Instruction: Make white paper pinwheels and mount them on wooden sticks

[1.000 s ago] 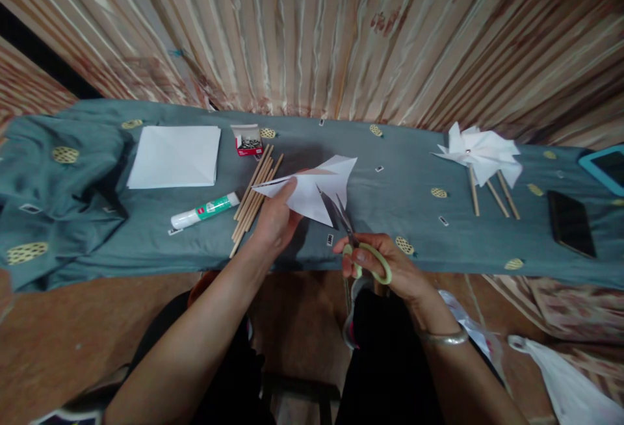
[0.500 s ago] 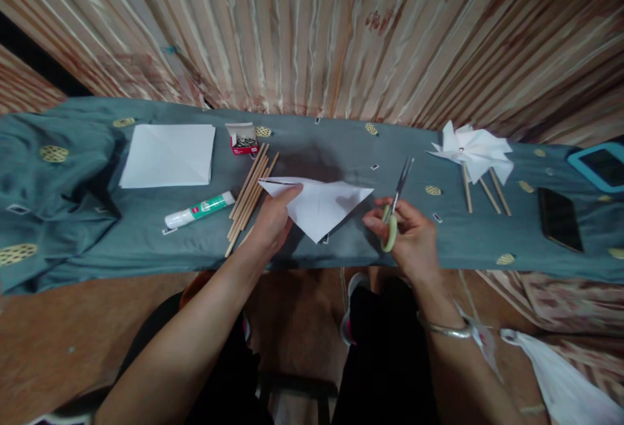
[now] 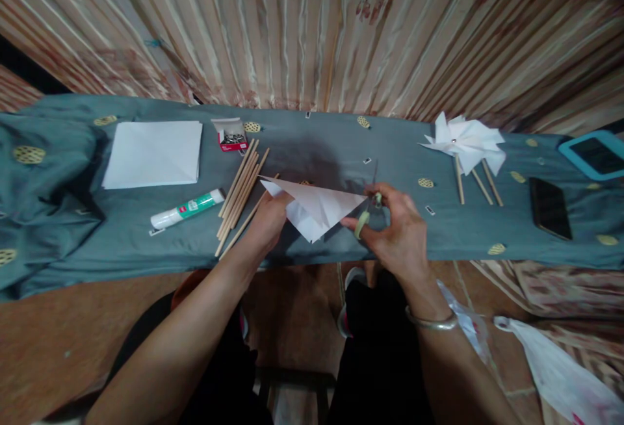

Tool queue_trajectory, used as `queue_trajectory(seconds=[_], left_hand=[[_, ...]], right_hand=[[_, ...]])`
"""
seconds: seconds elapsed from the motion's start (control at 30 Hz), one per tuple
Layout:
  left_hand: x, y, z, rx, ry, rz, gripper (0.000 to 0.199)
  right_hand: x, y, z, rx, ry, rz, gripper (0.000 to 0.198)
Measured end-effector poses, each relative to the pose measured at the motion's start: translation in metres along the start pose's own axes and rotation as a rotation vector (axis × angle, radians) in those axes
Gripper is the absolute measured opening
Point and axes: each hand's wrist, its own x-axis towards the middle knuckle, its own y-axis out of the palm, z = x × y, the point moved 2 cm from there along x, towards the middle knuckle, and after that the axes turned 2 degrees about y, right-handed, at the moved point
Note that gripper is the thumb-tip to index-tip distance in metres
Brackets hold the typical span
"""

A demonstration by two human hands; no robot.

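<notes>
A folded sheet of white paper (image 3: 316, 207) is pinched at its left side by my left hand (image 3: 269, 220), above the cloth-covered table. My right hand (image 3: 397, 227) has its thumb and fingers in the pale green handles of a pair of scissors (image 3: 362, 224). The scissors' handles are spread apart, and the blades are faint and pointing away from me. My right fingertips lie close to the right corner of the paper; whether they touch it I cannot tell. Left of the paper lie several wooden sticks (image 3: 238, 194).
A stack of white paper (image 3: 153, 154), a glue stick (image 3: 186, 209) and an open red box of small metal fasteners (image 3: 232, 139) are on the left. To the right lie white paper pinwheels (image 3: 465, 142) on sticks, a black phone (image 3: 550, 208) and a blue-framed device (image 3: 597, 160).
My right hand has moved left with the scissors, up to the paper's right corner. The paper has tilted, its upper layer now slanting down to the right. The view has shifted slightly.
</notes>
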Motion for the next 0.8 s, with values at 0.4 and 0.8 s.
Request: queue_trajectory(seconds=[0.4,0.8], left_hand=[[0.001,-0.008,0.004,0.072,-0.056,0.031,0.029],[-0.009,0.001,-0.015,-0.155,-0.126,0.253,0.044]], right_hand=[[-0.003,0.005,-0.001,-0.082,-0.045,-0.036,0.028],[0.005,0.025,-0.019,0.497,0.501,-0.046,0.036]])
